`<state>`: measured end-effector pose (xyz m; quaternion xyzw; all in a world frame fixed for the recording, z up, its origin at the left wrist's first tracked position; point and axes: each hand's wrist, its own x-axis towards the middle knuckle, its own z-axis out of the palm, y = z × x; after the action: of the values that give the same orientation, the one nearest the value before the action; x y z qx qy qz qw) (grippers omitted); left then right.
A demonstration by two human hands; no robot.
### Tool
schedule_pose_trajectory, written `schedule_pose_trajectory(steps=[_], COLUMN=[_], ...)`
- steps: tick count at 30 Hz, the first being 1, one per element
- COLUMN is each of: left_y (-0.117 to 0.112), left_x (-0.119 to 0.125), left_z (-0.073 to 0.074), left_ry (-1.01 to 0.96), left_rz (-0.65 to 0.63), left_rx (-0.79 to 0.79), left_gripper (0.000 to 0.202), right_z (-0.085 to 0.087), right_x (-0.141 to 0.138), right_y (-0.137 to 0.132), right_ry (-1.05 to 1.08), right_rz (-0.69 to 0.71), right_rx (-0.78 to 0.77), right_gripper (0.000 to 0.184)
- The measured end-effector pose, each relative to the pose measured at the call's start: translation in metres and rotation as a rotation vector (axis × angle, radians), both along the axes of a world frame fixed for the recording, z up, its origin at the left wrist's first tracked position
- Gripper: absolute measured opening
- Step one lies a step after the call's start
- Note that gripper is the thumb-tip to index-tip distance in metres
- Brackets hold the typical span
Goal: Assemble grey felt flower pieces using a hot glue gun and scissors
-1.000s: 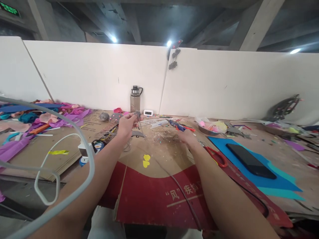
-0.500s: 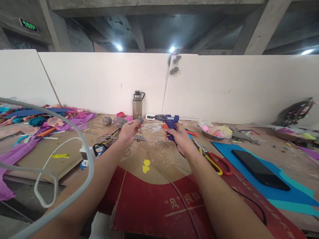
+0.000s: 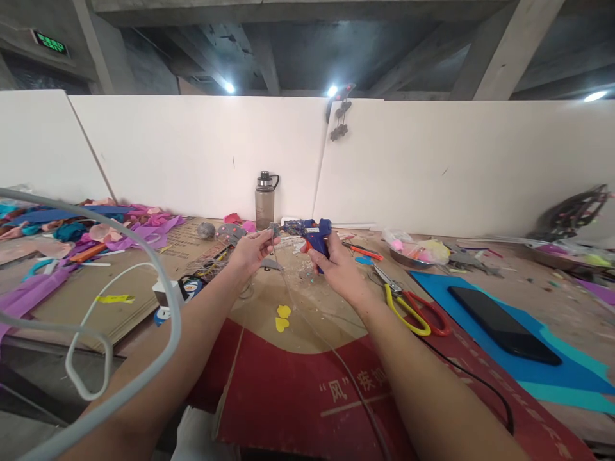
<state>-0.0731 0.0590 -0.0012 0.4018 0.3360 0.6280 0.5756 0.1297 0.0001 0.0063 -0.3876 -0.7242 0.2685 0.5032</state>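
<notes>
My right hand (image 3: 336, 269) is wrapped round the grip of a blue glue gun (image 3: 311, 232), its nozzle pointing left. My left hand (image 3: 250, 251) pinches a small grey piece on a thin wire (image 3: 273, 229), held just in front of the nozzle. Both hands hover above a brown and red cardboard sheet (image 3: 307, 365). Two small yellow heart shapes (image 3: 282, 317) lie on the cardboard below the hands.
Scissors with yellow and red handles (image 3: 408, 310) lie right of my right hand. A black phone (image 3: 503, 323) rests on blue foam sheets. A bottle (image 3: 264, 200) stands by the white partition. Purple and pink scraps (image 3: 120, 230) are piled left; a white cable (image 3: 96, 320) loops near the camera.
My right hand has picked the glue gun up from the table and brought it leftward, close to the grey piece. My left hand has stayed about where it was.
</notes>
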Motion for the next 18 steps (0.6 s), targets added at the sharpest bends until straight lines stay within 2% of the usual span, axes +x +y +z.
schedule_pose_trajectory(steps=[11,18], left_y=[-0.0017,0.0016], left_x=[0.0014,0.0015], left_z=[0.0005,-0.0026], left_ry=[0.045,0.081], left_rz=[-0.046,-0.030], left_rx=[-0.020,0.012], left_gripper=[0.009,0.015], right_z=[-0.0047,-0.0053], right_x=[0.0014,-0.0004], right_y=[0.0046,0.0037], right_ry=[-0.093,-0.112], right_rz=[-0.065,-0.089], right_rx=[0.053,0.065], right_gripper=[0.025,0.027])
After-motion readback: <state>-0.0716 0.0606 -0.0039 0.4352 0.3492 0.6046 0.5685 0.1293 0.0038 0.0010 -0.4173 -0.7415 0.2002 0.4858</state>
